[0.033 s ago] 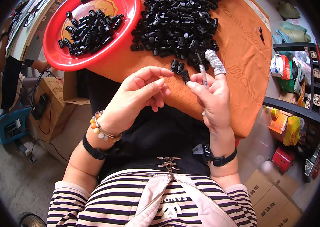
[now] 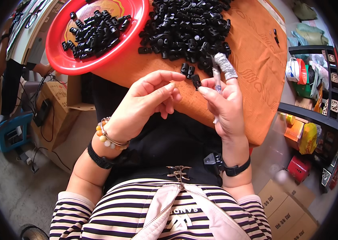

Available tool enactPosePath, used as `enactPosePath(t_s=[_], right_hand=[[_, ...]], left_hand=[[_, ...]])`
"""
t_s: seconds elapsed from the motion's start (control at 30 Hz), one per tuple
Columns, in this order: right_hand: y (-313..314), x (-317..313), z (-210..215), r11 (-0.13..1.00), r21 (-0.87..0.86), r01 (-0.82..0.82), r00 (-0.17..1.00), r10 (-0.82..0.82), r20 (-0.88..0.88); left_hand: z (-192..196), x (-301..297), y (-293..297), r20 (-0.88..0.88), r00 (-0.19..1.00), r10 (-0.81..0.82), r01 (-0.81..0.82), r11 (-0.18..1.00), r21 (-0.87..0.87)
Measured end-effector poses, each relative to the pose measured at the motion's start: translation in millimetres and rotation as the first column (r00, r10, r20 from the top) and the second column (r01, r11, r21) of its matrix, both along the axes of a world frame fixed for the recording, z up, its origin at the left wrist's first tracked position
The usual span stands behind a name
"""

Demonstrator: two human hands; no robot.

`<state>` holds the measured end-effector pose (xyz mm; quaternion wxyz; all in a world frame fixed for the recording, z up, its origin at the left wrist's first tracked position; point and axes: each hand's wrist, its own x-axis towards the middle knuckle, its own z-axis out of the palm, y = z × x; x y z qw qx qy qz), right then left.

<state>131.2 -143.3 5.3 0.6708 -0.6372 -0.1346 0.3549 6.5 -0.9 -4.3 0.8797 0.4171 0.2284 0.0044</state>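
Pinched just beside the heap [image 2: 187, 30] by a right hand [image 2: 229, 103] also gripping a slim tool [image 2: 217, 82], the black part [image 2: 196, 81] could slip from what appears a scant hold, since the left hand [image 2: 147, 96], loosely curled and empty, gives no support.

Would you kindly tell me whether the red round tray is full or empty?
Partly filled: small black cord locks lie loosely heaped in the red round tray, with its yellow patterned base showing beside them.
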Motion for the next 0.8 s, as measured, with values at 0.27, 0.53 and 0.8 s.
enactPosePath(t_s=[0.27, 0.53, 0.8], right_hand=[[4.9, -12.2, 11.6, 0.973, 0.209, -0.101, 0.89, 0.182, -0.417], [12.8, -23.5, 6.4, 0.981, 0.172, -0.093, 0.987, 0.114, -0.116], [9.9, -30.8, 5.4, 0.965, 0.083, -0.249, 0.965, 0.239, 0.107]], left_hand=[[-1.5, 3.3, -2.6, 0.16, 0.986, -0.055, 0.07, 0.993, -0.093], [0.7, 1.6, 0.9, 0.081, 0.992, 0.1, -0.072, 0.954, -0.29], [-2.6, -1.6, 2.3, 0.118, 0.98, 0.161, -0.098, 0.903, -0.419]])
